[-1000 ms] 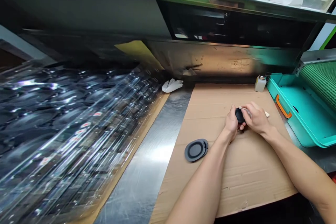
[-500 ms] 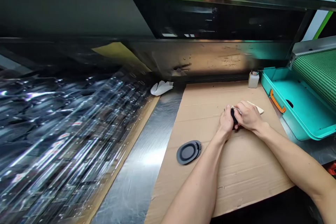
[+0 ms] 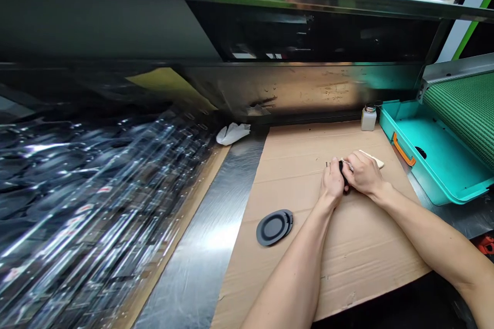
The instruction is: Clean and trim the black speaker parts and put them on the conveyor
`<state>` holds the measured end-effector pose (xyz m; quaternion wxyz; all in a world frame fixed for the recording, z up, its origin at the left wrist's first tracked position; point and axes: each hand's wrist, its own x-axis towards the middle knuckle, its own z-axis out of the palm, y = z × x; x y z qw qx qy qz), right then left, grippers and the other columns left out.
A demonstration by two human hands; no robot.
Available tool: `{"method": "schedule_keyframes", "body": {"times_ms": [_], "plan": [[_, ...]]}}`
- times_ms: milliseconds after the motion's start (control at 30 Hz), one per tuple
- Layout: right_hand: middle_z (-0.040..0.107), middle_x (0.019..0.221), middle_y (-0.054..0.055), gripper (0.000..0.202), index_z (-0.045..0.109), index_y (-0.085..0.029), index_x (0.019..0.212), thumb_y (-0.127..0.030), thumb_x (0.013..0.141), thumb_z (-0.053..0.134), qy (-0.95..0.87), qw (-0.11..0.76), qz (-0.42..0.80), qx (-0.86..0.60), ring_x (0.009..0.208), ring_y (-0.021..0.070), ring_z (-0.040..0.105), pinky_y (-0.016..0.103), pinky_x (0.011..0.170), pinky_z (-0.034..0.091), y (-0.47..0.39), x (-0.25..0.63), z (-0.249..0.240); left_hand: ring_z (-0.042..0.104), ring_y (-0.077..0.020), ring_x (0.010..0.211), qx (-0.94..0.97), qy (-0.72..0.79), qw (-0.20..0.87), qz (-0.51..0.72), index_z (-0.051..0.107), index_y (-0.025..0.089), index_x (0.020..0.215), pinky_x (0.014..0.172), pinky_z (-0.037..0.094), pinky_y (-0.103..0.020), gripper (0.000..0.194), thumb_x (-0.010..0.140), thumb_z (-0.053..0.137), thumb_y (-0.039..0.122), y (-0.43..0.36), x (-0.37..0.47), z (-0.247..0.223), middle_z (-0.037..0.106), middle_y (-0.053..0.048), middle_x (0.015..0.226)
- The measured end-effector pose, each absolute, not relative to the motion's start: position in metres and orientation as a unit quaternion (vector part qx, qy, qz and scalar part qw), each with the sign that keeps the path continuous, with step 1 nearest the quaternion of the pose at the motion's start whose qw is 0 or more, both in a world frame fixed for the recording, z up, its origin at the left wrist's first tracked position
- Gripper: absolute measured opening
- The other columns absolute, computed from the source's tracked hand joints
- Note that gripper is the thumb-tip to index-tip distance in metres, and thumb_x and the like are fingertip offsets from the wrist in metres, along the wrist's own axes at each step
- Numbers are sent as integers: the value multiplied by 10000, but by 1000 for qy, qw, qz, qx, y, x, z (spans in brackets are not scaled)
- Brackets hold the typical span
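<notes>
Over the brown cardboard sheet [image 3: 285, 164], my left hand [image 3: 332, 180] is closed around a small black part [image 3: 341, 168]. My right hand [image 3: 365, 172] meets it from the other side, fingers pinched on something thin and white [image 3: 349, 164] against the part. Fingers cover most of the part, so its full shape is hidden. Just beyond my right hand lies a flat cream-coloured piece [image 3: 373, 158], partly covered by the hand. Two dark grey oval discs [image 3: 272, 228] lie overlapping on the cardboard, left of my left forearm.
Clear plastic trays [image 3: 96, 205] holding dark pieces fill the left side. A crumpled white cloth or paper [image 3: 232, 133] sits on the metal bench [image 3: 204, 226]. At the right are a small white bottle [image 3: 368, 119], a teal bin [image 3: 443, 185] with an orange handle and a green conveyor belt [image 3: 463, 97].
The view has shifted slightly, so the scene sits a little further left. Both hands stay together on the black part, with only small finger movements.
</notes>
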<state>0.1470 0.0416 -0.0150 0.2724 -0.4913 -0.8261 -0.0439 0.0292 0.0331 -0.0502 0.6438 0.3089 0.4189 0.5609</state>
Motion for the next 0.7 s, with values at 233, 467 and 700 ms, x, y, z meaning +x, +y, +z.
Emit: {"method": "schedule_keyframes", "body": {"times_ms": [233,467,700], "plan": [[674,898,82,162,622,-200,891,-235,965,482,-827,271,-61,-489,826,212,591,306,727,393,41,148,-17,432,-154,308,393,466,571,551,571,220,535,365,290,-277,571,983,406,533,29,31,-40,490,-24,361],[681,907,89,208,650,-186,886,-249,973,472,-823,271,-46,-498,821,210,606,303,724,410,37,142,-13,429,-139,314,388,465,573,552,530,214,523,355,310,-253,556,974,426,522,29,31,-39,464,-8,359],[691,994,59,235,718,-229,1039,-335,993,513,-740,441,85,-500,914,176,644,276,811,482,44,167,-13,475,-100,428,143,342,754,542,630,95,874,340,283,-187,513,1005,225,382,38,13,-20,608,-86,651]]}}
